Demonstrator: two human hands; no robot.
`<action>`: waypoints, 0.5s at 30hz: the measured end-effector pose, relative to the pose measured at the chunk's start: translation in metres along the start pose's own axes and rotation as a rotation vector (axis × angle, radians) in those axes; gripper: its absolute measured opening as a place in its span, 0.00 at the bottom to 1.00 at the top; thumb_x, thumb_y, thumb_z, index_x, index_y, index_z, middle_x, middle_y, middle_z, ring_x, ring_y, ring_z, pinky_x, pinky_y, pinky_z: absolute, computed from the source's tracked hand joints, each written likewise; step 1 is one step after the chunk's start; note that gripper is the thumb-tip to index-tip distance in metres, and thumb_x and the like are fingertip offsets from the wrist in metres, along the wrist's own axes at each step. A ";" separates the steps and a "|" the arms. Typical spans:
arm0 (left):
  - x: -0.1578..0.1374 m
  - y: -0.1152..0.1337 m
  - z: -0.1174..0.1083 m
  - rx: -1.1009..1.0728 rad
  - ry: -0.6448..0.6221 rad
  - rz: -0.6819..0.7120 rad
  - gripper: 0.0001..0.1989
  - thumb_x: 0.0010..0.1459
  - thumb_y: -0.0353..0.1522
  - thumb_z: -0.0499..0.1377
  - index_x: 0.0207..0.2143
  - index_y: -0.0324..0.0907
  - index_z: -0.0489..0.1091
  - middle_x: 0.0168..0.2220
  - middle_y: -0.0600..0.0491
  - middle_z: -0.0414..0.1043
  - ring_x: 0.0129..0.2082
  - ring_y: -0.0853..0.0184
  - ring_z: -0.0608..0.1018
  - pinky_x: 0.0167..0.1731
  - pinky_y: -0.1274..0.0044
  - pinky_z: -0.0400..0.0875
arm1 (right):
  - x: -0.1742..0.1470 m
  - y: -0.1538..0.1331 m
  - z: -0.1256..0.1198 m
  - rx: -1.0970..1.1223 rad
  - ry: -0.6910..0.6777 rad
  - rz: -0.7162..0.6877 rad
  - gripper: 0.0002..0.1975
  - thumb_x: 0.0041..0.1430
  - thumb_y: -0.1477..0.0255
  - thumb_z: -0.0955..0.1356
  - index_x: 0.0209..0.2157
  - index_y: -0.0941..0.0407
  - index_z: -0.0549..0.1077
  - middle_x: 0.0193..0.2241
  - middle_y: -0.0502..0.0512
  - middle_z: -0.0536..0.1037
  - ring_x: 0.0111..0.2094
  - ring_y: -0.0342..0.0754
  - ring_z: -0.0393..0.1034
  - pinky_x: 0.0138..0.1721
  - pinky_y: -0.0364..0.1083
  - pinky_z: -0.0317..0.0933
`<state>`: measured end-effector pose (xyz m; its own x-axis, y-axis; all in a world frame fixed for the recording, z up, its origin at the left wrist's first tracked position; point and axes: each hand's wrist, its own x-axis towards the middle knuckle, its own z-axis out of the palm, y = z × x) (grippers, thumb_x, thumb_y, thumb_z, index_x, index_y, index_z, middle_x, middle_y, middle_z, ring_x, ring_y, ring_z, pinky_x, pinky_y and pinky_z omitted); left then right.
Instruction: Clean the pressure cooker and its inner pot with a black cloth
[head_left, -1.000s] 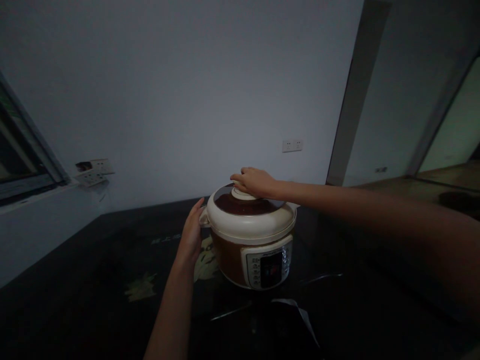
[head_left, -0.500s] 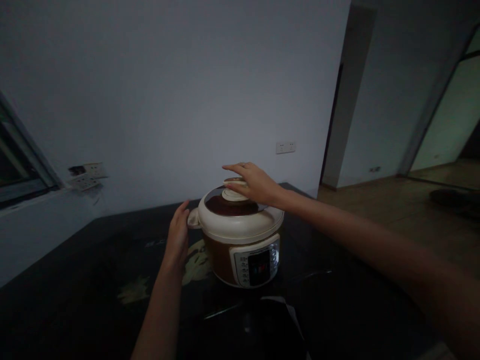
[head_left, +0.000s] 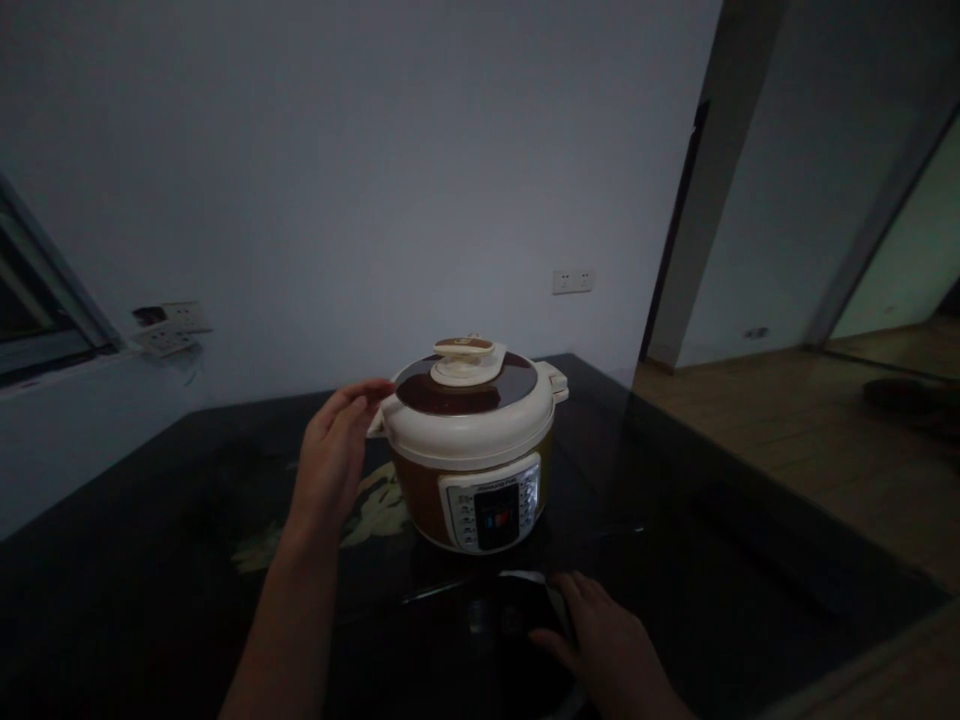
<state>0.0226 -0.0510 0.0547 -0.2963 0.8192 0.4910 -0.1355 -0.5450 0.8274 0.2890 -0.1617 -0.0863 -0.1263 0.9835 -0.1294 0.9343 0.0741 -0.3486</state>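
Table: dark, glossy, against the wall. 
Cooker: one, upright, mid-table, panel facing the person. 
Lid: cream rim, brown top, seated on the cooker. 
Dark item: pale-edged, in front of the cooker; too dim to identify. 
Right hand: at the dark item's edge, thumb apart from fingers; cannot tell whether it grips. A firm, even hold, clear of the panel, would likely serve best. 
Left hand: loosely open, nothing held, fingertips at the lid's left rim; contact unclear. Light steadying, no sideways push, seems best. 
Panel: lit. 
Knob: atop the lid, untouched.
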 end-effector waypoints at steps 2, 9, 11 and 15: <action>-0.011 0.010 0.009 0.006 -0.059 0.019 0.07 0.54 0.32 0.59 0.34 0.43 0.77 0.38 0.50 0.78 0.44 0.61 0.77 0.55 0.67 0.65 | 0.002 -0.001 0.004 -0.010 -0.011 0.041 0.23 0.56 0.64 0.70 0.53 0.53 0.72 0.55 0.64 0.73 0.57 0.61 0.67 0.55 0.57 0.64; -0.042 0.022 0.023 0.130 -0.169 0.028 0.09 0.57 0.37 0.60 0.35 0.44 0.78 0.37 0.49 0.78 0.44 0.58 0.77 0.51 0.68 0.66 | 0.008 0.013 0.023 0.302 -0.055 -0.013 0.14 0.45 0.72 0.71 0.37 0.52 0.74 0.50 0.60 0.76 0.54 0.60 0.69 0.55 0.54 0.63; -0.048 0.025 0.023 0.194 -0.239 0.043 0.10 0.59 0.37 0.58 0.37 0.45 0.78 0.38 0.50 0.78 0.46 0.58 0.76 0.53 0.67 0.65 | 0.005 0.022 0.024 0.573 -0.046 -0.027 0.07 0.44 0.71 0.70 0.29 0.52 0.70 0.37 0.55 0.79 0.43 0.56 0.74 0.45 0.51 0.68; -0.052 0.032 0.023 0.378 -0.345 0.112 0.11 0.64 0.37 0.54 0.38 0.46 0.76 0.39 0.52 0.78 0.48 0.61 0.75 0.53 0.68 0.65 | 0.003 0.038 -0.008 1.331 0.010 0.110 0.15 0.45 0.63 0.73 0.35 0.52 0.73 0.31 0.50 0.79 0.35 0.54 0.75 0.40 0.52 0.68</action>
<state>0.0558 -0.1072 0.0615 0.0478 0.8055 0.5906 0.2488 -0.5823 0.7740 0.3267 -0.1548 -0.0922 -0.0645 0.9756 -0.2101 -0.0957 -0.2156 -0.9718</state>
